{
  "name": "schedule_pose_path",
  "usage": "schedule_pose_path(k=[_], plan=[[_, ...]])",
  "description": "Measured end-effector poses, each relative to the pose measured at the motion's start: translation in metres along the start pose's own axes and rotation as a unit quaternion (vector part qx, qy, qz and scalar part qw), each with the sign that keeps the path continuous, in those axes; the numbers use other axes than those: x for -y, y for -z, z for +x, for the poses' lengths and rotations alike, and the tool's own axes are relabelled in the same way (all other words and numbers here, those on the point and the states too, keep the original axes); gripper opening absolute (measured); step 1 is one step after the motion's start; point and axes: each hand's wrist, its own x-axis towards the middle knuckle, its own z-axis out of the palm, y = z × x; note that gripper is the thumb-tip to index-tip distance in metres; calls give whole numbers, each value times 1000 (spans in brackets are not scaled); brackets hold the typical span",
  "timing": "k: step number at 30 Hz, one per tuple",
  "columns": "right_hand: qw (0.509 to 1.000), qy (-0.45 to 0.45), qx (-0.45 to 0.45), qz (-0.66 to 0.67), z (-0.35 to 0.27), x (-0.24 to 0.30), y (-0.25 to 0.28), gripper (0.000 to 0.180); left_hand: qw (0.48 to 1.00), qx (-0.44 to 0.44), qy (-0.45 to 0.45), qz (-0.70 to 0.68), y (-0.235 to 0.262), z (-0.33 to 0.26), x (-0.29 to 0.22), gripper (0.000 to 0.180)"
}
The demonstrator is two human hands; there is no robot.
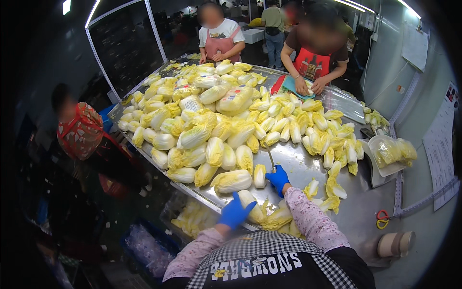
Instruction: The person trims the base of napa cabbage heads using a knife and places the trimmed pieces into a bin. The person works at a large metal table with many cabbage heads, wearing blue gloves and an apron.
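Observation:
My right hand (277, 179), in a blue glove, is closed round the handle of a knife (270, 155); its narrow blade points away from me over the metal table (293, 168). Just left of the knife stands a small trimmed napa cabbage (259, 176). My left hand (235, 212), gloved in blue too, has its thumb and forefinger spread at the near table edge. Beside its fingers lies a napa cabbage (250, 203), and I cannot tell whether they touch. A larger cabbage (231, 181) rests beyond that hand. Yellow leafy cabbage (276, 217) lies between my forearms.
A big heap of napa cabbages (192, 120) covers the far left; smaller ones (313, 127) spread to the right. Across the table a person (317, 58) handles cabbage; another (222, 41) stands further left. Scissors (382, 219), a tape roll (395, 244) and a scale (385, 159) are at right.

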Motion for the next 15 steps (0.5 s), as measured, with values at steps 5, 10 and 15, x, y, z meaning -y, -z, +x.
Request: schedule_pose_path(k=[5, 10, 15], plan=[[984, 96, -48, -145, 7, 5, -19, 99, 996, 22, -82, 14, -44, 30, -11, 103], [955, 136, 45, -258, 19, 3, -15, 92, 979, 7, -199, -42, -46, 32, 10, 103], [986, -3, 159, -48, 12, 4, 34, 49, 980, 96, -155, 74, -33, 28, -3, 108]])
